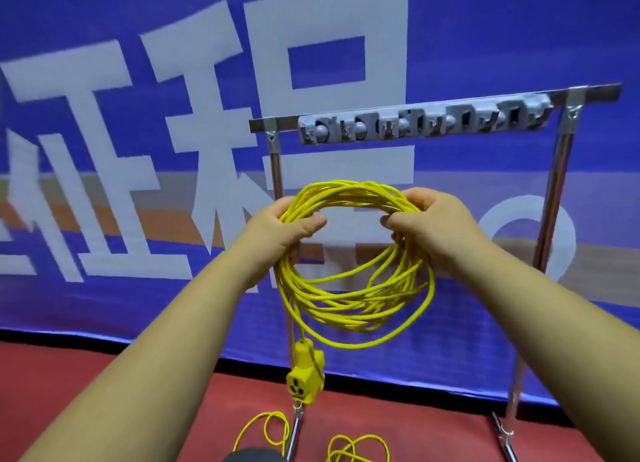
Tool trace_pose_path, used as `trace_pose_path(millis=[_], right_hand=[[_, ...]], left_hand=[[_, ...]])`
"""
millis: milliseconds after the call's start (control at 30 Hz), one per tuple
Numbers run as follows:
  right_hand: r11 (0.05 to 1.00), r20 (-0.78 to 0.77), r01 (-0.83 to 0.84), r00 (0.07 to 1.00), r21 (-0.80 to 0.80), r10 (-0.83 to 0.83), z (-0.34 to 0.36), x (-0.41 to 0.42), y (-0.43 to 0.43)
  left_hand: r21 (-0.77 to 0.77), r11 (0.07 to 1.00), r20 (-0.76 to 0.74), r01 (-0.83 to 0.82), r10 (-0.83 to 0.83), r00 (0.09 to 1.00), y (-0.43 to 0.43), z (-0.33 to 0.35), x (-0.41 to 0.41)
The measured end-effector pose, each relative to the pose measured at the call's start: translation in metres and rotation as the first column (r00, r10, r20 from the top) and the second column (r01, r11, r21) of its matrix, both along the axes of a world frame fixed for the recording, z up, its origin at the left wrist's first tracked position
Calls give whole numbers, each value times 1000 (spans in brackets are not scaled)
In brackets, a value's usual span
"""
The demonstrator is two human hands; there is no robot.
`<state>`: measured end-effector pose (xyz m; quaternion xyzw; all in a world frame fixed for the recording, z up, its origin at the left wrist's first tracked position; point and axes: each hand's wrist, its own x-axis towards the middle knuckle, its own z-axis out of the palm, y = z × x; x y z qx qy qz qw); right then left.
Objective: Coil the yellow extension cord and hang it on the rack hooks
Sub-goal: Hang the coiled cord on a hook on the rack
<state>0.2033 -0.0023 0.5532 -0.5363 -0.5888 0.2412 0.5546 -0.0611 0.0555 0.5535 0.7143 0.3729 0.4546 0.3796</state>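
I hold a coil of yellow extension cord (pixel 353 299) in the air in front of a metal rack (pixel 554 191). My left hand (pixel 280 228) grips the coil's upper left side, fingers curled round the strands. My right hand (pixel 427 219) grips the upper right side. The cord's yellow socket block (pixel 306 378) dangles below the coil on the left. More loose cord (pixel 349 447) lies on the red floor. A grey strip of hooks (pixel 422 122) runs along the rack's top bar, above and behind the coil.
A blue banner (pixel 104 132) with large white characters hangs right behind the rack. The rack's feet (pixel 505 437) stand on red floor (pixel 69 375). A dark rounded object (pixel 252 456) shows at the bottom edge.
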Motion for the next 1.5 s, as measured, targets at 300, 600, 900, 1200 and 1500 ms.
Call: trace_pose_path(millis=[300, 600, 900, 1200, 1500], right_hand=[[970, 229, 79, 964, 229, -133, 99, -22, 40], [911, 467, 287, 789, 296, -400, 160, -33, 80], [791, 711, 409, 369, 454, -599, 136, -42, 107], [791, 777, 348, 217, 503, -590, 130, -32, 122], [895, 765, 423, 527, 143, -371, 163, -32, 116]], left_hand=[[199, 971, -144, -128, 159, 977, 44, 107, -16], [281, 951, -187, -130, 187, 965, 90, 158, -14], [282, 947, -236, -151, 222, 946, 142, 126, -12], [189, 977, -238, -100, 144, 961, 147, 99, -6], [526, 836, -329, -153, 366, 870, 149, 122, 0]])
